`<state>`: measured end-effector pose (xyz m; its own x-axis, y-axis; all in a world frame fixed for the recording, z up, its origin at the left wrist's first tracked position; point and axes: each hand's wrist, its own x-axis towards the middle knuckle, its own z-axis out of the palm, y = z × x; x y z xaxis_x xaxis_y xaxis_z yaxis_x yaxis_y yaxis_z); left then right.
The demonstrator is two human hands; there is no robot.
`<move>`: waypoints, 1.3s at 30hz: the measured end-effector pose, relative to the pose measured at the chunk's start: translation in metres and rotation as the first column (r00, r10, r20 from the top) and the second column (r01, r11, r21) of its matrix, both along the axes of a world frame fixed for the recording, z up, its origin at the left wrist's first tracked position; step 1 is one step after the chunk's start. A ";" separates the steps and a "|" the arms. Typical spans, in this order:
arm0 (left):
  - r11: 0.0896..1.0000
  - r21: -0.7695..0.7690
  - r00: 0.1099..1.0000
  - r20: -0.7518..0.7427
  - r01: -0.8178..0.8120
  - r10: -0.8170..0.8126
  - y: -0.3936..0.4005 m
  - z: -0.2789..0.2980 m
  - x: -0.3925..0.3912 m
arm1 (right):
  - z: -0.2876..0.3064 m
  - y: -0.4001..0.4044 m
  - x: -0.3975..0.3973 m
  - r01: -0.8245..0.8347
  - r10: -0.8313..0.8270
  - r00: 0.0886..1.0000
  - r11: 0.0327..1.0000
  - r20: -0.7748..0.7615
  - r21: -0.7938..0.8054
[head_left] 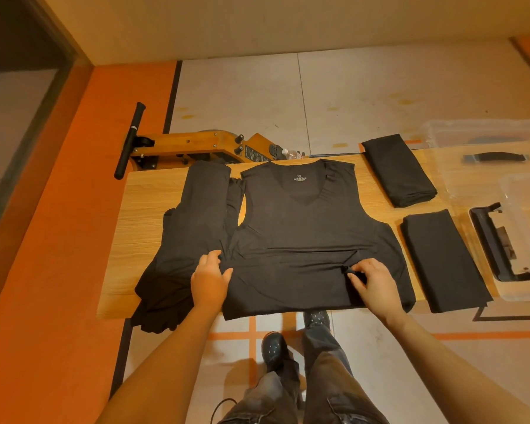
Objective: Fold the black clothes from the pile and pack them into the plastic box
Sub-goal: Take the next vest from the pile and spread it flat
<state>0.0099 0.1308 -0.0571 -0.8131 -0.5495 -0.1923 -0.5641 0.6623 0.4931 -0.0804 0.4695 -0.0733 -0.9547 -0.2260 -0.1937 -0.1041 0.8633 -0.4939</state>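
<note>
Head view looked down on a black sleeveless shirt [300,228] spread front-up on the wooden surface [141,215], its V-neck at the far end and its hem hanging a little past the near edge. The left hand [210,280] lay on the shirt's near left side with its fingers [210,257] only loosely bent and its thumb spread, pressing the cloth rather than gripping it. The right hand [375,281] sat toward the near right, its fingers [357,267] curled and pinching a small tuck of fabric. A raised crease ran between the two hands. Just beyond the left fingers lay the unfolded pile [193,228] of black clothes, overlapping the shirt's left armhole and spilling off the near edge. Beyond and to the right of the right fingers sat two folded black garments [398,169] [441,258], and farther right the clear plastic box [520,240] with a dark latch. The risks, as I judged them: with only one side pinched, a lift or fold could come up crooked and lock the crease in. The overlapping pile could snag and drag with the left side. The overhanging hem and the pile's hanging end could slide off under a tug. A wide sweep rightward might nudge the nearer folded piece out of shape.
</note>
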 end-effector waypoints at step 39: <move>0.990 0.127 0.993 -0.089 -0.062 0.073 -0.007 0.025 -0.032 | 0.047 0.019 -0.071 0.390 -0.379 0.921 0.883 0.092 -0.263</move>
<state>-0.0218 0.1243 -0.0318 -0.7926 -0.5802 -0.1873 -0.5529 0.5546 0.6219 -0.1510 0.4887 -0.0260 -0.9708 0.1087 -0.2140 0.2311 0.6642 -0.7109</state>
